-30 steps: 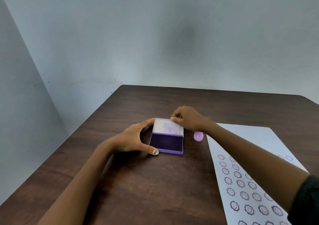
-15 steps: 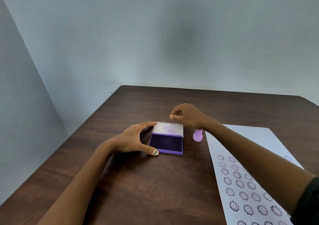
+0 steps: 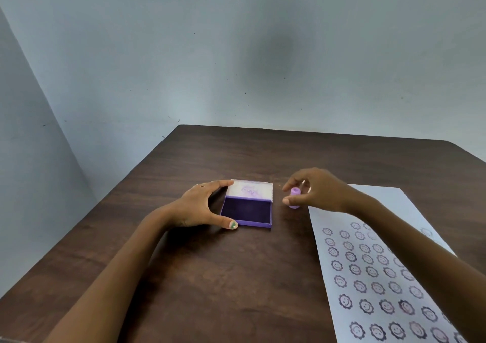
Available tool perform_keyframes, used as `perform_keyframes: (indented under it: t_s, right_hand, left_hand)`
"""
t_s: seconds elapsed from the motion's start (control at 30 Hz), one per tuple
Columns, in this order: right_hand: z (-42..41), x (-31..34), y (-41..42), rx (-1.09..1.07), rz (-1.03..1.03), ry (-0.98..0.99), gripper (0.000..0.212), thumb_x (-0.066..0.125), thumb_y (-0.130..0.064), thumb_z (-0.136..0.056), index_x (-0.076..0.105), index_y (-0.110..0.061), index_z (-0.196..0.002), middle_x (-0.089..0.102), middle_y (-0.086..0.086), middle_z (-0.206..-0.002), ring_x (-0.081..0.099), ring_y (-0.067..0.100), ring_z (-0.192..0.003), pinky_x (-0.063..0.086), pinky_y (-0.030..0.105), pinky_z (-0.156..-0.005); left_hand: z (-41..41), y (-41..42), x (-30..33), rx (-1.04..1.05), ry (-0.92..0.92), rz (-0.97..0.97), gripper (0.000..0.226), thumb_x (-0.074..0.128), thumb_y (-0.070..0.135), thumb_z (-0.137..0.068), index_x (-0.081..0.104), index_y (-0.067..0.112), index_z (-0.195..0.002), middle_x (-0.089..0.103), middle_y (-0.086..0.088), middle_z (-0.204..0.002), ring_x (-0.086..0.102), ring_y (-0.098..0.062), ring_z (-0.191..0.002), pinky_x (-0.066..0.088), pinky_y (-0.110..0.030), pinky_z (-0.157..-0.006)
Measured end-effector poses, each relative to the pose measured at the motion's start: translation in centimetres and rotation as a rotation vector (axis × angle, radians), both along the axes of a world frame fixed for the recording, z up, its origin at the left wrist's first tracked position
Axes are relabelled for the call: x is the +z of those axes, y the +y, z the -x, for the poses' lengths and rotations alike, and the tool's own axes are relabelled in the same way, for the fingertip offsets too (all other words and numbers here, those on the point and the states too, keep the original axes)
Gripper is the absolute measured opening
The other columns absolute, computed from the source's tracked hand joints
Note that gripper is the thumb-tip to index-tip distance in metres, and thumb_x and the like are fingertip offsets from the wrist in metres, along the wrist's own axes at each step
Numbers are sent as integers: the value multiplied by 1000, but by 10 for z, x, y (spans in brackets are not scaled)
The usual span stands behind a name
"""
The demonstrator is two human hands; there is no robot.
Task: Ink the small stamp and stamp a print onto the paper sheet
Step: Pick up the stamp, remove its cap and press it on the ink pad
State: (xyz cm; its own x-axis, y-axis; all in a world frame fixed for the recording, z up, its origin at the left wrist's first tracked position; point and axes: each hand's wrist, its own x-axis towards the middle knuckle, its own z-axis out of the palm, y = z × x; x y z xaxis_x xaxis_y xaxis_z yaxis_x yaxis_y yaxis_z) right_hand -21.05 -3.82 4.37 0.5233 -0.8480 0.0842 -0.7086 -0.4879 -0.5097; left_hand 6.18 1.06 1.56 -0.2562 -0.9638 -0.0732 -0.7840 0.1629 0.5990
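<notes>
Dark wood-grain table [image 3: 210, 290] under pale blue walls. Nearest, on the right: paper sheet [image 3: 328, 277], flat, matte, already covered w/ rows of round flower-face prints; free space looks to be toward its far end. Mid-table, ink pad [image 3: 248, 212]: shallow purple plastic case, lid tipped back, dark velvety pad exposed. Left hand [image 3: 200, 208] spans its left edge, thumb and fingers spread wide, bracing it, not gripping. Just right of the pad, small stamp [image 3: 294, 198], lilac, stubby cylinder, standing on the table; right hand [image 3: 313, 190] curls round it, thumb and fingertips narrow, touching or nearly so. Can't tell if grip's made. Step: pinch stamp at its sides, lift straight, then press face flat into pad, no rocking.
</notes>
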Motion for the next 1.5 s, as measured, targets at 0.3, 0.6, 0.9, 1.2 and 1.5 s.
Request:
perform_keyframes:
  t_s: [0.3, 0.6, 0.9, 1.2, 1.5]
  right_hand:
    - [6, -18, 9, -96, 45, -141, 27, 74, -25, -73, 67, -19, -99, 61, -8, -95, 56, 5, -79, 39, 11, -62]
    - [12, -18, 16, -112, 42, -202, 26, 76, -21, -72, 68, -15, -96, 68, 0, -95, 57, 4, -76, 40, 6, -59]
    - [27, -19, 23, -204, -43, -675, 23, 73, -17, -74, 68, -16, -96, 70, -7, -87, 68, 8, -76, 49, 6, -60]
    - [35, -15, 23, -179, -623, -1312, 31, 64, -8, -75, 65, -3, -106, 72, 14, -104, 70, 24, -93, 58, 26, -76]
    - [37, -18, 19, -176, -728, -1431, 34, 65, -9, -70, 66, -1, -103, 73, 15, -99, 71, 20, -85, 58, 23, -69]
  left_hand:
    - [8, 6, 3, 11, -35, 27, 101, 72, 59, -59, 26, 34, -144, 33, 8, -151, 29, -16, -138, 26, -42, -114]
    - [14, 4, -3, 56, -139, 85, 111, 62, 74, -53, 19, 32, -147, 30, 8, -153, 28, -16, -139, 22, -36, -114]
    - [36, 4, -5, 183, -48, 435, 81, 46, 80, -62, 36, 45, -134, 36, 17, -148, 28, -8, -137, 11, -31, -108]
    - [126, -2, 22, 33, 352, 536, 36, 73, 47, -73, 65, 32, -106, 67, 18, -106, 62, 2, -93, 52, -22, -81]
    - [150, -6, 9, 133, 548, 597, 29, 76, 25, -76, 71, 18, -104, 73, 7, -99, 67, -1, -88, 54, -16, -79]
